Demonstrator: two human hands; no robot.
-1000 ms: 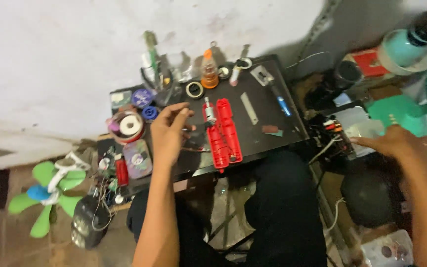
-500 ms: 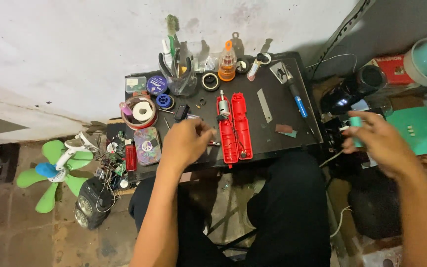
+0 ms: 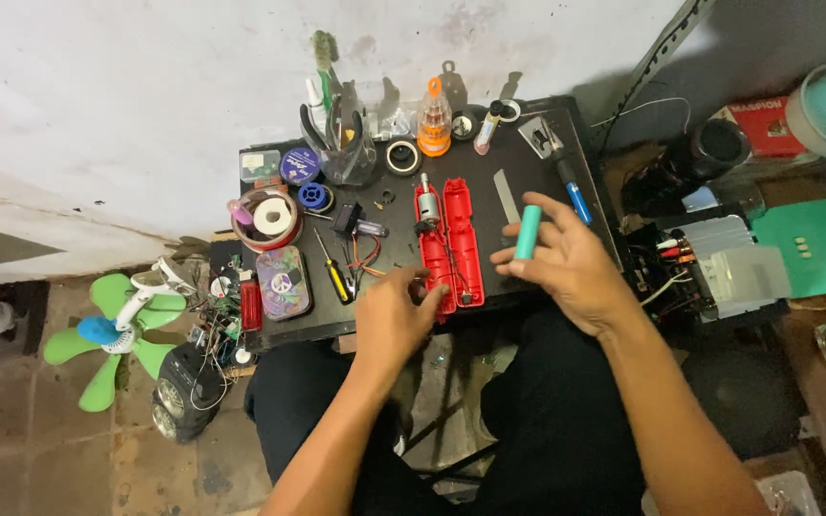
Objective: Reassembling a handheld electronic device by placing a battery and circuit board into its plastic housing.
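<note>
My right hand [image 3: 571, 268] holds a small teal cylinder cell [image 3: 528, 232] upright between thumb and fingers, just right of an opened red plastic casing [image 3: 451, 244] with a small motor and wires inside. My left hand [image 3: 392, 317] rests at the front edge of the black work table [image 3: 528, 186], its fingertips touching the near end of the red casing. A yellow-handled screwdriver [image 3: 335, 272] lies left of that hand.
A clear cup of tools [image 3: 341, 153], an orange bottle [image 3: 434, 119], tape rolls [image 3: 270, 218], a blue pen [image 3: 574, 196] and a metal strip [image 3: 507, 196] crowd the table. A green fan [image 3: 112, 325] and toy wheels lie left; a wired box [image 3: 719, 268] sits right.
My right hand came in from the wired box on the right to the table, now holding the teal cell. My left hand slid back to the casing's near end.
</note>
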